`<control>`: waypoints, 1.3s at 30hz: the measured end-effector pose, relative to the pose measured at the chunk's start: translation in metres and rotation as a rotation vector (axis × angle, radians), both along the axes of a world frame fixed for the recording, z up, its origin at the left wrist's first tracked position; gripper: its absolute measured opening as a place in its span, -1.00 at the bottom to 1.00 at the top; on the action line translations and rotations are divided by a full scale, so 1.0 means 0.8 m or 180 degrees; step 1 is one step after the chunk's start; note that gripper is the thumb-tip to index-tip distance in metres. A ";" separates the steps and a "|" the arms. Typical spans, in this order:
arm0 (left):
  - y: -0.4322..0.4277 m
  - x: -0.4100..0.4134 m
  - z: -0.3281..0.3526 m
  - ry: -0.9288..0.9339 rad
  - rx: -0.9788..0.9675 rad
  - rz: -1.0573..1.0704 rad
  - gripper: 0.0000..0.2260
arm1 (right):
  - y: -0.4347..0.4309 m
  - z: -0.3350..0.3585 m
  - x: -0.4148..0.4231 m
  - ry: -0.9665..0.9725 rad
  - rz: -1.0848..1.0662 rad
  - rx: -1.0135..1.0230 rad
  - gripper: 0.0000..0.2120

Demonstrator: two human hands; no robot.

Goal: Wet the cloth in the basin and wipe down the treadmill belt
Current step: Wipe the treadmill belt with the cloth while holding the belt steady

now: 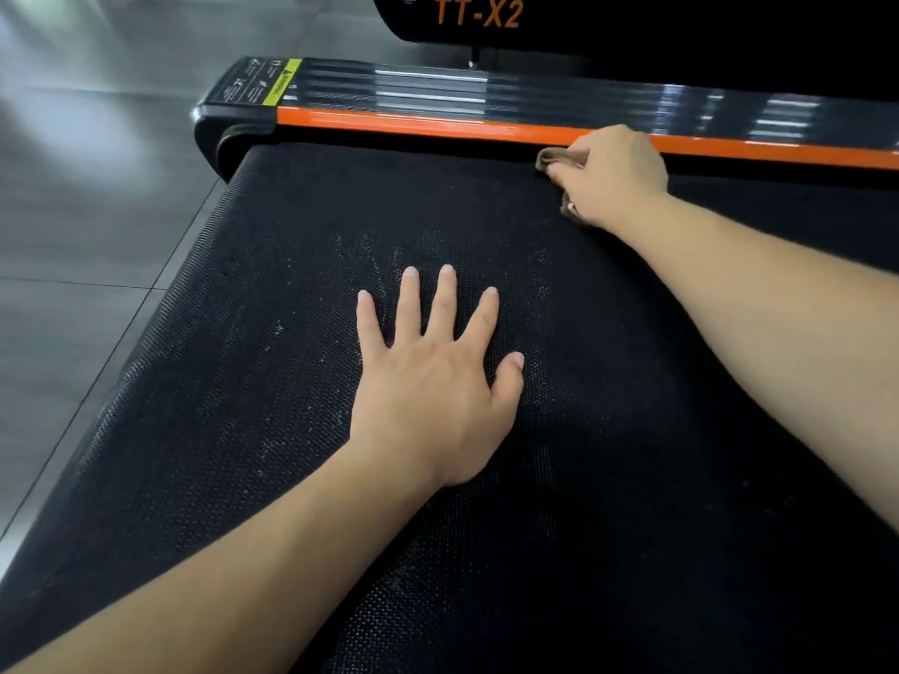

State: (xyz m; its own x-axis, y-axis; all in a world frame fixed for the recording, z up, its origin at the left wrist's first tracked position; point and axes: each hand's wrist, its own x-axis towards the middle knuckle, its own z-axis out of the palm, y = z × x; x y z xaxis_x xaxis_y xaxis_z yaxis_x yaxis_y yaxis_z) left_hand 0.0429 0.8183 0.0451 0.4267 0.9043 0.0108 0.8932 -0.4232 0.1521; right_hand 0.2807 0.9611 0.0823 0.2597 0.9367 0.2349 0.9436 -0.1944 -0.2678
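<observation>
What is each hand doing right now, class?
Left hand: open, fingers spread flat on the treadmill belt.
Right hand: closed, gripping the cloth at the belt's far edge.

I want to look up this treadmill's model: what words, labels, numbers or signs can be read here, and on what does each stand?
"TT-X2", orange letters on the black housing behind the belt.
On the end of the side rail, a yellow strip with a warning triangle: print too small to read.
Beside it, a black label with white print and icons: too small to read.
On the belt and the cloth: no text.
</observation>
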 end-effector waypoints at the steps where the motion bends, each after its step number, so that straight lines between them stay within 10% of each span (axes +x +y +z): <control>1: 0.000 0.001 0.000 -0.0002 -0.0003 -0.0001 -0.40 | 0.004 -0.001 -0.004 -0.0041 -0.0162 0.0069 -0.70; 7: 0.000 0.000 0.001 0.0024 -0.0004 0.0012 -0.39 | -0.016 -0.010 -0.050 0.0202 0.0841 -0.0134 -0.74; 12: 0.001 0.000 0.000 -0.0032 -0.0013 0.0009 -0.39 | 0.006 0.002 -0.009 -0.0032 -0.0332 0.0013 -0.70; 17: 0.000 -0.001 0.000 -0.0053 0.0006 -0.0001 -0.39 | -0.010 -0.007 -0.024 0.0356 0.0311 -0.0114 -0.71; 22: 0.001 0.000 -0.002 -0.0063 0.0018 -0.0016 -0.39 | -0.004 0.004 0.013 0.0018 -0.0833 -0.0027 -0.73; 28: 0.001 -0.001 0.000 0.0027 0.0010 -0.0015 -0.38 | -0.036 -0.001 0.010 0.0124 0.0011 -0.0186 -0.76; 33: 0.000 0.000 0.001 0.0048 -0.0003 -0.0006 -0.38 | -0.038 0.007 0.050 0.0117 -0.0839 0.0054 -0.73; 39: 0.001 0.000 0.002 0.0060 -0.0025 -0.0007 -0.36 | -0.061 -0.004 0.026 0.0258 0.0235 -0.0111 -0.72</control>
